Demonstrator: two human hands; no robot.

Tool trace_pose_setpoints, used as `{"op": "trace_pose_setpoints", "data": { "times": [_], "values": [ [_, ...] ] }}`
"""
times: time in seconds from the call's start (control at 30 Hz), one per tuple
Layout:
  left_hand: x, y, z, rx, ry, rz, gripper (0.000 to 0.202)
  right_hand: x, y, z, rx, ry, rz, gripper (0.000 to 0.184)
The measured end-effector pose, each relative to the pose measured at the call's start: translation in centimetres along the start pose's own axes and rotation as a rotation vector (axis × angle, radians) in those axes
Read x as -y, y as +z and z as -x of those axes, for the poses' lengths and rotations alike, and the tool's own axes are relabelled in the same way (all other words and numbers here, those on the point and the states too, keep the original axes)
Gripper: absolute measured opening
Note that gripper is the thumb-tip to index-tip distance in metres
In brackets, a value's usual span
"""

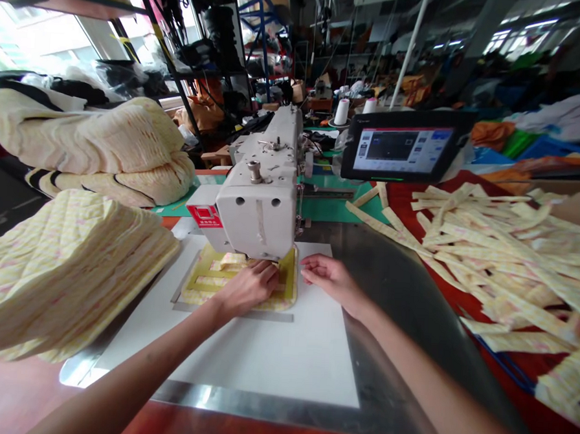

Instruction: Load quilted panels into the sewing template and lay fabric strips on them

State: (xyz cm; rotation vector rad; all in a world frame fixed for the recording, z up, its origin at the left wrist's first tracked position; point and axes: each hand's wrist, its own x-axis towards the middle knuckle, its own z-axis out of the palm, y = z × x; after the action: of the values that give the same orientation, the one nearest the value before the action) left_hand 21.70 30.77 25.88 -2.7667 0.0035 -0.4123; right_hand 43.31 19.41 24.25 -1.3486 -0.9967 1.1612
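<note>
Pressing quilted fabric (202,295) under the sewing machine (256,202), left hand (247,287) flat, right hand (333,279) open.

A mustard-yellow frame (287,275) edges the pale yellow quilted piece (234,263) on the white board (263,351). The stacked quilted panels (58,276) are pale yellow with a faint pink print, and matching strips (511,261) lie on the red counter (530,367). The sewing machine (259,202) is off-white with a red label (205,216); the folded quilt (90,142) is cream with black stripes.
</note>
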Motion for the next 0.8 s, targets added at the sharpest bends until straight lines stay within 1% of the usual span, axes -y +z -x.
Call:
{"op": "trace_pose_setpoints", "data": {
  "times": [0.07,0.13,0.17,0.2,0.27,0.33,0.4,0.47,0.53,0.63,0.8],
  "values": [
    [0.2,0.2,0.3,0.007,-0.048,0.121,0.015,-0.5,0.6,0.0,-0.015,-0.052,0.183,0.046],
    [0.4,0.6,0.7,-0.031,-0.130,0.274,0.019,-0.8,1.5,0.2,-0.051,-0.163,0.451,0.032],
    [0.4,0.8,1.0,-0.061,-0.173,0.346,0.023,-0.9,1.9,0.3,-0.064,-0.230,0.591,0.028],
    [0.4,1.0,1.2,-0.093,-0.213,0.411,0.025,-0.9,2.4,0.5,-0.065,-0.291,0.720,0.028],
    [0.3,1.3,1.5,-0.153,-0.279,0.515,0.027,-0.9,3.1,0.6,-0.052,-0.380,0.931,0.034],
    [0.2,1.4,1.7,-0.198,-0.325,0.594,0.028,-1.0,3.6,0.6,-0.040,-0.419,1.111,0.040],
    [0.1,1.5,1.9,-0.223,-0.351,0.645,0.031,-0.9,3.9,0.5,-0.047,-0.433,1.254,0.042],
    [0.1,1.5,2.0,-0.225,-0.356,0.669,0.032,-0.8,4.1,0.4,-0.060,-0.441,1.331,0.043],
    [0.3,1.5,2.2,-0.209,-0.350,0.680,0.032,-0.6,4.3,0.3,-0.085,-0.444,1.339,0.042],
    [0.4,1.6,2.6,-0.192,-0.350,0.665,0.033,-0.4,4.4,0.2,-0.139,-0.410,1.272,0.039],
    [0.1,1.2,3.0,-0.206,-0.441,0.679,0.030,-0.7,4.1,-0.3,-0.151,-0.375,1.167,0.038]
  ]
}}
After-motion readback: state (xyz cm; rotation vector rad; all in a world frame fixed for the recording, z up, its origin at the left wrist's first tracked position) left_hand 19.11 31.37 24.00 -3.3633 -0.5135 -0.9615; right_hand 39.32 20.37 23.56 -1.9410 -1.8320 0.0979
